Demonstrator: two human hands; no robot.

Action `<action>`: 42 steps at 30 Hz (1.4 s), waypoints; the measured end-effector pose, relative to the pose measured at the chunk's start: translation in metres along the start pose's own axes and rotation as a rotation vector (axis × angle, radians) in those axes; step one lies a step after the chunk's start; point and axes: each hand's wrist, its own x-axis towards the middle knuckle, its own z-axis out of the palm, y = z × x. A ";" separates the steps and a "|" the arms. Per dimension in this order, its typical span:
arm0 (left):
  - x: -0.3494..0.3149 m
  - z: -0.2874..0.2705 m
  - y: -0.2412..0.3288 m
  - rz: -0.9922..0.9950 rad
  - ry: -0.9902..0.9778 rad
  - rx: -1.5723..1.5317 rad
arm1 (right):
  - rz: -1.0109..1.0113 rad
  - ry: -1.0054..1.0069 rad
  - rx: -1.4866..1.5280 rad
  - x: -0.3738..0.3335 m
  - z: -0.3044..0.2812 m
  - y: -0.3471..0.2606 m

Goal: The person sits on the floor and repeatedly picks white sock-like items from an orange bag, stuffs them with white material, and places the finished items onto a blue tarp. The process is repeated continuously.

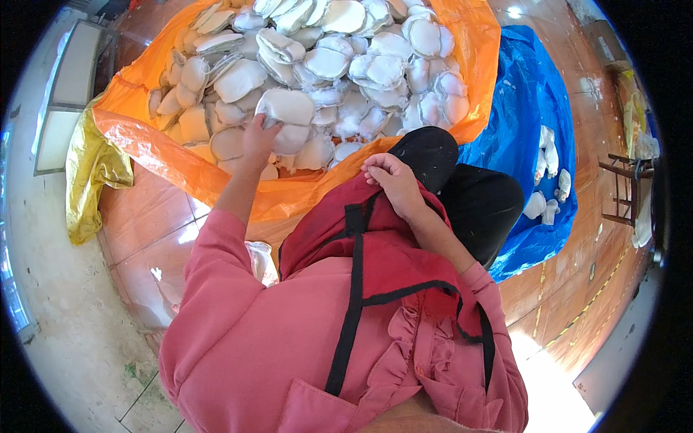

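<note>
My left hand [258, 143] reaches forward to the heap and grips the lower left edge of a white, rounded padded piece [286, 107], with thumb and fingers at its rim. Under and around it lies a heap of similar white pads [240, 81], many with fluffy edges, some stacked together. They fill a spread orange plastic sheet or bag [303, 196]. Over my lap, beside my knee, my right hand [395, 182] is closed with its fingers bent together. Whether anything small is between those fingertips is hidden.
A blue plastic sheet [516, 101] lies to the right, bearing several small white cloth items [550, 151]. At the left wall sits a crumpled yellow bag [94, 169]. A wooden stool [626, 189] stands far right on the reddish tiled floor [148, 216]. A red apron [404, 270] covers my lap.
</note>
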 end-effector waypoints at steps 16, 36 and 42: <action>-0.071 -0.003 0.088 -0.787 -0.664 -1.608 | -0.545 0.201 -0.696 0.002 0.002 -0.044; -0.072 0.008 0.075 -0.894 -0.906 -1.604 | -0.755 0.159 -0.716 0.002 0.008 -0.052; -0.076 0.005 0.087 -0.918 -0.865 -1.574 | -0.773 0.139 -0.740 0.003 0.008 -0.058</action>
